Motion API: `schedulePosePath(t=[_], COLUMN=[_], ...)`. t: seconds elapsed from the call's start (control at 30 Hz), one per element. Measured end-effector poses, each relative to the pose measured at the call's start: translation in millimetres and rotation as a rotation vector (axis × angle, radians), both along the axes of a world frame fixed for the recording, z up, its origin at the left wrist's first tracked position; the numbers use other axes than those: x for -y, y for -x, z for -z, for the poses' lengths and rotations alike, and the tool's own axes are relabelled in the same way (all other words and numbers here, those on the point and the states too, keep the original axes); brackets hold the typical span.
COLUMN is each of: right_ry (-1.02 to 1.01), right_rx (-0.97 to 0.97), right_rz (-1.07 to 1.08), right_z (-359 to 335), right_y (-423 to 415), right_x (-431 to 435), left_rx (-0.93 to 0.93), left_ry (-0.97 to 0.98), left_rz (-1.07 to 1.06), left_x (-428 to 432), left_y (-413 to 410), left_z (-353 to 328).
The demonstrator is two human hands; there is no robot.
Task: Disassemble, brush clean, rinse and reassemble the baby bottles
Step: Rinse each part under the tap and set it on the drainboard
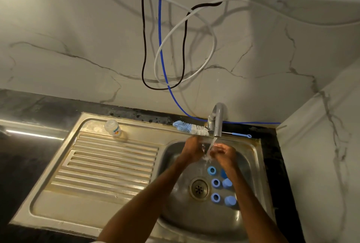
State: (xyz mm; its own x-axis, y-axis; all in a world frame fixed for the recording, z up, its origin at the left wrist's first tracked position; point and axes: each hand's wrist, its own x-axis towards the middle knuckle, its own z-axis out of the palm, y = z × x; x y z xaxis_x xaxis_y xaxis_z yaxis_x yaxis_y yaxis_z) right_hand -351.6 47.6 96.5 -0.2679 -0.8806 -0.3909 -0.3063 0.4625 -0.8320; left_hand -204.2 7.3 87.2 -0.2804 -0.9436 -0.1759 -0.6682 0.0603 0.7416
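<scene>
My left grip [191, 148], right grip [224, 152]: together under running tap [218, 120], over sink [194, 217]; holding or not, I cannot tell. One bottle [112, 127]: upright on drainboard [109, 165]. Three blue rings [215, 182], caps [227, 183]: in sink. One brush [191, 128]: back rim, by tap.

A clear baby bottle [112, 127] with a printed label stood at the far left of the drainboard [109, 166]. A blue-and-white bottle brush [191, 128] lay along the sink's far rim. In the basin [175, 213], three blue rings [215, 182] sat in a near-to-far column, with blue caps [227, 183] just right of them.
</scene>
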Motion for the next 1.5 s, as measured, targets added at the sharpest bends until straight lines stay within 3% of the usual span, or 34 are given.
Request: schedulePosePath(t=[0.2,0.47,0.7,0.8,0.93,1.07,1.23,1.43,1.5], right_ry=[0.065,0.139,0.151,0.021,-0.239,-0.324,-0.348,-0.209,-0.196], right_rx=[-0.08,-0.107,-0.12,0.007,0.487,0.635,0.572,0.256,0.223], right_rz=[0.005,-0.048,-0.014,0.05,0.094,0.14,0.041,-0.066,-0.059], right_z=[-0.6,-9.3,-7.1,-14.3,-13.9,-13.2,-14.8,-28.6,-25.6], right_y=[-8.3,-14.3,-13.8,-14.6,-13.5,-26.7,-63.2,-103.5,-109.2], right_x=[1.0,-2.4,0.0,4.3,2.3,-1.3,2.9,4.1,4.7], left_rx=[0.15,-0.043,-0.054,-0.085,-0.286,-0.413,-0.199,-0.371,-0.291], left_ry=[-0.039,-0.099,-0.066,-0.124,-0.248,-0.164,0.09,0.216,0.177], left_rz=[0.041,-0.014,0.04,0.081,0.046,0.023,-0.04,-0.268,-0.357], left_x=[42.2,54.2,51.0,48.8,26.3,-6.0,-17.6,-10.2,-3.9], left_y=[15.9,14.9,29.5,23.0,4.5,-27.5,-58.4,-117.9,-144.2], left_z=[-15.1,-7.1,-15.3,-15.4,-19.3,-17.9,-24.0,-29.2,-9.5])
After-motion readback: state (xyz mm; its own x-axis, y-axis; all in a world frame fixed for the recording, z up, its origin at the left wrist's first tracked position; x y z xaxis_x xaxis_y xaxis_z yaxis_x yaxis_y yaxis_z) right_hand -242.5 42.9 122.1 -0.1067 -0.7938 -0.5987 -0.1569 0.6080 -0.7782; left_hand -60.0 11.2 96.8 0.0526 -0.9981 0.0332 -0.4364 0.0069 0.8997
